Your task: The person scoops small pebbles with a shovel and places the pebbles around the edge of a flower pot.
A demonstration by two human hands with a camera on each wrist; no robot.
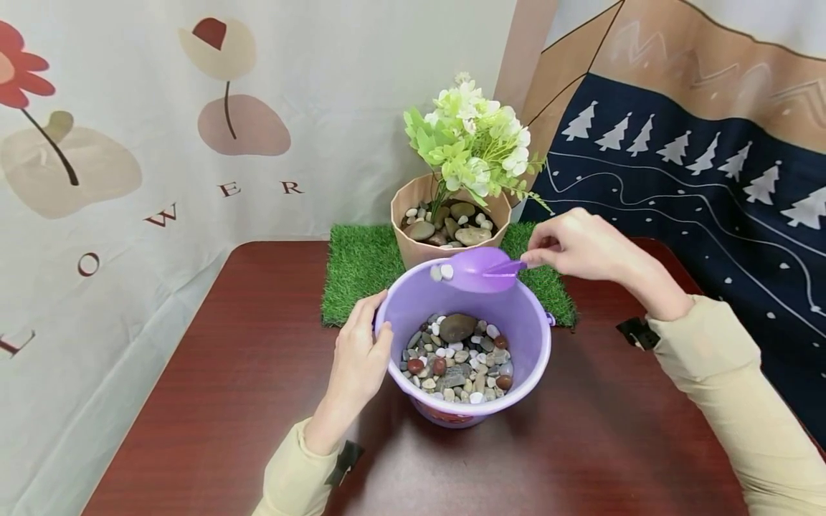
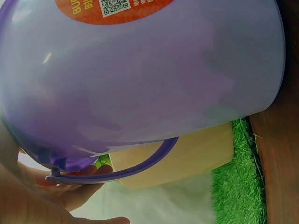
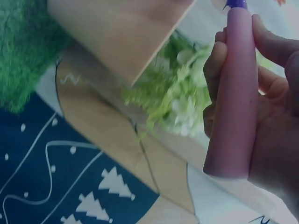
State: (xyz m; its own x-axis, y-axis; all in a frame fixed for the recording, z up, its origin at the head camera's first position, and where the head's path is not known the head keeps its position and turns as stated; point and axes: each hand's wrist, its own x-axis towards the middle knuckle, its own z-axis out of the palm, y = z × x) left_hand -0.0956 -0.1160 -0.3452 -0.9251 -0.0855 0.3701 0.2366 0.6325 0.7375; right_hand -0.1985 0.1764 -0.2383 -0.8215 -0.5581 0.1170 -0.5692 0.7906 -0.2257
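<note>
My left hand [image 1: 358, 351] holds the left rim of a purple bucket [image 1: 534, 337], the thumb at the rim and the fingers along the outside. Near those fingers hangs the bucket's curved handle [image 2: 140, 165]. Several pebbles [image 1: 477, 365] of mixed colours, with one larger brown stone [image 1: 457, 328], lie inside the bucket. In my right hand [image 1: 577, 244] is a toy shovel, its purple blade [image 1: 480, 269] above the bucket's far rim. My fingers curl round its pink grip [image 3: 233, 102]. Pale pebbles [image 1: 442, 272] are at the blade's left edge.
Behind the bucket, a pinkish-beige pot [image 1: 413, 247] holds stones and a white-flowered plant [image 1: 474, 140]. It stands on a green grass mat [image 1: 361, 265]. The brown table [image 1: 277, 301] meets printed curtains [image 1: 310, 122] at the back.
</note>
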